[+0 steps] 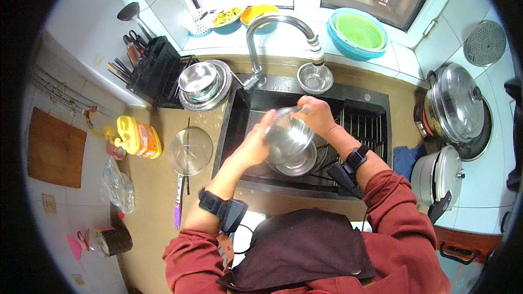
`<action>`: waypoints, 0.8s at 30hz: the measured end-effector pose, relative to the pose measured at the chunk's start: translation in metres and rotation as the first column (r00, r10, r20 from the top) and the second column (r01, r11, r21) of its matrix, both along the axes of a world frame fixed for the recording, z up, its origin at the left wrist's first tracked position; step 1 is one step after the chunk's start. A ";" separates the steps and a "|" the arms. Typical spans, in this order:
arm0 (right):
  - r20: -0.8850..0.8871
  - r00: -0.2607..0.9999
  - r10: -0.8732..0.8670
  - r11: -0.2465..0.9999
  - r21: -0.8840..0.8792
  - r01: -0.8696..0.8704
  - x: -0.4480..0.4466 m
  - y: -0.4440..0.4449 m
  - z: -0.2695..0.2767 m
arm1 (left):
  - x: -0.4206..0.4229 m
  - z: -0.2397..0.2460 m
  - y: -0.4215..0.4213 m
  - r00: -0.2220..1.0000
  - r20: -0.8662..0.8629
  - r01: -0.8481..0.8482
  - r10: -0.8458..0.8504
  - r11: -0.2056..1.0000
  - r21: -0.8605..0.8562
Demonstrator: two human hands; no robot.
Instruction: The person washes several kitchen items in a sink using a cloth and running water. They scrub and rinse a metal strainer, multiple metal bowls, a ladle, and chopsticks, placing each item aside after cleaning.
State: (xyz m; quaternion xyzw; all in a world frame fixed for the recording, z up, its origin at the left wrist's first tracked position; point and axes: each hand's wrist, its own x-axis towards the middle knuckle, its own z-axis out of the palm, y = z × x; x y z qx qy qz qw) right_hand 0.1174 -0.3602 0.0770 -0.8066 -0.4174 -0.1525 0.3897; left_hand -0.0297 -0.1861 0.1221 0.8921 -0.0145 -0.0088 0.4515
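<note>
Over the black sink (241, 130), a shiny metal bowl (288, 141) is tilted and blurred by motion. My left hand (255, 143) grips its left side, thumb up along the rim. At its upper right rim is my right hand (316, 114), fingers curled; whether it holds a cloth or something else there is too blurred to tell. Below the bowl, more metal bowls (300, 163) rest in the sink. The curved chrome faucet (251, 36) rises behind, with a small metal bowl (315, 78) under its spout at the sink's back ledge.
Stacked metal bowls and plates (198, 79) stand left of the faucet, near a black utensil rack (157, 65). A mesh strainer (191, 151) and yellow jug (139, 136) lie further left. Lidded pots (425, 175) stand right; plastic baskets (357, 32) line the sill.
</note>
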 end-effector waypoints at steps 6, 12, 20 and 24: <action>-0.072 0.994 -0.084 0.985 0.144 0.093 -0.002 -0.001 0.006 | 0.006 -0.022 -0.011 0.929 0.283 -0.208 0.237 0.969 -0.131; -0.689 -0.121 0.714 0.594 0.506 0.625 -0.066 0.031 -0.039 | 0.022 -0.055 -0.059 0.797 0.211 -0.390 0.566 0.750 -0.534; -0.879 0.423 0.218 0.765 0.424 0.485 -0.045 0.021 -0.041 | -0.012 -0.018 -0.028 0.935 0.227 -0.210 0.271 0.942 -0.261; -0.136 0.990 0.045 0.999 -0.011 -0.047 0.000 -0.003 -0.001 | -0.007 0.009 -0.004 0.999 -0.010 0.046 -0.047 0.995 -0.086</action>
